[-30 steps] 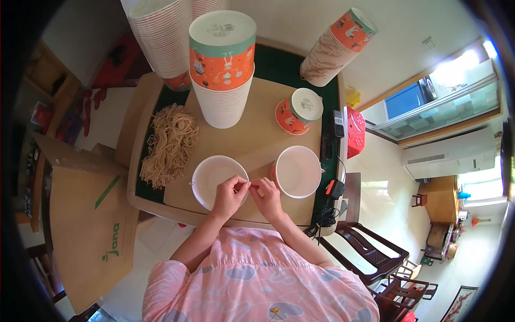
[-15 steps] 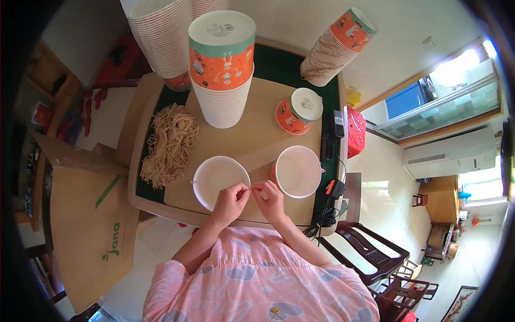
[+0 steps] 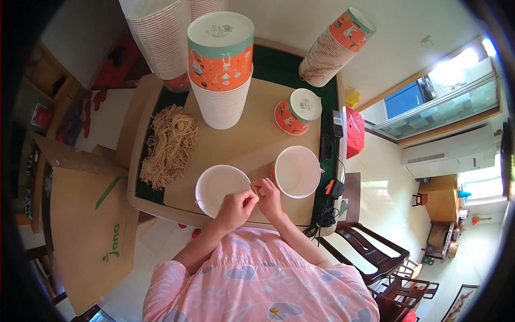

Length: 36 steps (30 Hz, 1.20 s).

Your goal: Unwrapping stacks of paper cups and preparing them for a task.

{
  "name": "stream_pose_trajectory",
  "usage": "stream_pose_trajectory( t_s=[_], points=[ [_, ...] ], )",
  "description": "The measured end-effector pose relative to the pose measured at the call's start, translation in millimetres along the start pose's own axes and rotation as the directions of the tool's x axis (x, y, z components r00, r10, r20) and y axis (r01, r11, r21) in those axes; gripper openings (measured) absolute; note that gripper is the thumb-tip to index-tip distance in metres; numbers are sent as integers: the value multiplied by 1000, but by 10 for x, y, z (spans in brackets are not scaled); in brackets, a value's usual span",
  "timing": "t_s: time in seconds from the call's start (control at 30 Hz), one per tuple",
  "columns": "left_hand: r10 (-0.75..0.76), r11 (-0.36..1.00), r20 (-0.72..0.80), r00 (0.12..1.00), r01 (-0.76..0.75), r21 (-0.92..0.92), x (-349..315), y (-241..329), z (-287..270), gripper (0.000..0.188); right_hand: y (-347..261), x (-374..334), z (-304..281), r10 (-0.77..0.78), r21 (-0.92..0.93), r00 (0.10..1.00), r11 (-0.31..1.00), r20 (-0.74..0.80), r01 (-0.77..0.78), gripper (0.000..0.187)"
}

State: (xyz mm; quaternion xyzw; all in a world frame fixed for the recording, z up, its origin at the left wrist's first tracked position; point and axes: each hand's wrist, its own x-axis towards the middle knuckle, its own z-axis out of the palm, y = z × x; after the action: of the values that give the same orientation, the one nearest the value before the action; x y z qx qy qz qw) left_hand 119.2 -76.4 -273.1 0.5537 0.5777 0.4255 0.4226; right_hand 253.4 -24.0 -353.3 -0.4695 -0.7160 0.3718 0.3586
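Note:
My left hand (image 3: 236, 207) is closed in a pinch at the right rim of a white paper bucket (image 3: 221, 188), which stands open-end up in front of me. Fingertip to fingertip with it, my right hand (image 3: 270, 198) pinches a short bit of tan cord (image 3: 253, 184) at that rim; the fingers hide most of it. Just to the right stands a second open paper bucket (image 3: 298, 172), orange outside and white inside. A loose bundle of tan cords (image 3: 170, 145) lies to the left on the table.
A tall stack of upturned buckets (image 3: 221, 70) stands behind the work spot, with another stack (image 3: 335, 48) at the far right. An upturned orange bucket (image 3: 305, 105) sits nearer. A charger and cables (image 3: 333, 188) run along the right edge. A cardboard box (image 3: 88, 236) stands at left.
My left hand has moved slightly right and down, and its wrist has turned. The left bucket has shifted a little to the right and down and turned slightly. Its rim is still at my fingers.

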Motion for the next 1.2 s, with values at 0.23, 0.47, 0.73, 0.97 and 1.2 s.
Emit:
stream_pose_trajectory(
  t_s=[0.23, 0.47, 0.73, 0.97, 1.2],
  points=[
    [-104, 993, -122, 987, 110, 44, 82, -244, -465, 10, -121, 178, -17, -166, -73, 986, 984, -35, 163, 11],
    [-366, 929, -230, 901, 369, -35, 285, -1087, -1120, 8, -102, 421, 114, 243, 76, 953, 963, 178, -260, 8],
    [-487, 830, -83, 870, 430, -355, 215, -1950, -959, 15, 546, 523, 379, 388, 92, 826, 883, 409, -460, 10],
    [-65, 985, -224, 973, 98, 142, 169, -1120, -910, 13, 549, 517, 324, 390, 107, 744, 846, 543, -522, 10],
    [347, 932, -299, 889, -292, 216, 257, -163, -921, 25, -75, 815, -321, 115, 480, 788, 736, 605, -477, 12]
  ],
)
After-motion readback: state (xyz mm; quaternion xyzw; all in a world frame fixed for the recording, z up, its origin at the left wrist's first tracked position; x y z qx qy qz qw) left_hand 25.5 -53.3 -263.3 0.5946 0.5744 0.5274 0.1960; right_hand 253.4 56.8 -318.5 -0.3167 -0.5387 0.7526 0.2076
